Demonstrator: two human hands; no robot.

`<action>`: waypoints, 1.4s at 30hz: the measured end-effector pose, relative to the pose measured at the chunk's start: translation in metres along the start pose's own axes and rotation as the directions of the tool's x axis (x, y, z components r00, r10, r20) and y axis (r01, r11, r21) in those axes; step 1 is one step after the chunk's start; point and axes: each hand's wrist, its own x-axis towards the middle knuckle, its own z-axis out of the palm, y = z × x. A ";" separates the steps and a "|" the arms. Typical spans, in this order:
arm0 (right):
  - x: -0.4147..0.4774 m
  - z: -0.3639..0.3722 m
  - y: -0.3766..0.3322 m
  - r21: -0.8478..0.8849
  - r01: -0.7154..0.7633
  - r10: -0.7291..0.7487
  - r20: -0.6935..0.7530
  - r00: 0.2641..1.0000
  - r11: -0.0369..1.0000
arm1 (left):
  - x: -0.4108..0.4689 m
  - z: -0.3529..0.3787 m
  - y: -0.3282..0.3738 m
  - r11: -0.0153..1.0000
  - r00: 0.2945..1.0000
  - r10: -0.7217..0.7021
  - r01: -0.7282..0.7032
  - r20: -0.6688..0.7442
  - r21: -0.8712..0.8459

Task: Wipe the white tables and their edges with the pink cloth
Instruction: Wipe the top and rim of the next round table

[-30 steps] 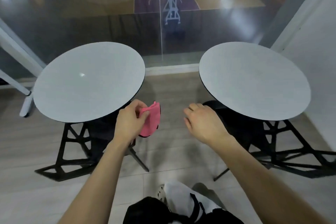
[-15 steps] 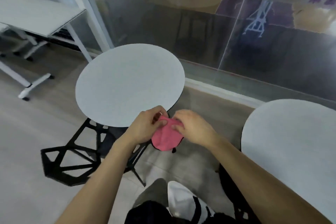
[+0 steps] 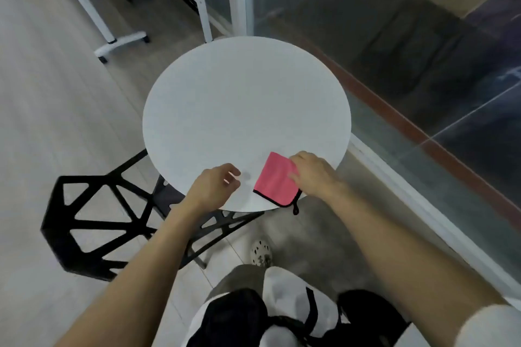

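Head view: right hand (image 3: 313, 175) is pinching black-trimmed pink cloth (image 3: 275, 180) on round white tabletop (image 3: 245, 110), lower rim; left hand (image 3: 212, 187) is hovering empty. Overhanging corner is probably risking a slip-off.

Office lounge: round white table (image 3: 245, 110), wheeled desks (image 3: 124, 43), glass partition (image 3: 394, 51).

Soft, even indoor light, fairly bright; the white bench (image 3: 239, 110) top is lit flat, with a faint shadow spot by the left hand (image 3: 214, 186). The glass wall (image 3: 394, 36) at far right is dark with dull reflections. Slight motion blur throughout, wide-angle bending toward edges.
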 end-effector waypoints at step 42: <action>0.330 -0.090 0.279 -0.168 0.833 -0.812 0.189 0.553 0.528 | 0.161 0.258 0.267 0.478 0.374 -0.837 0.855 -0.398 -0.201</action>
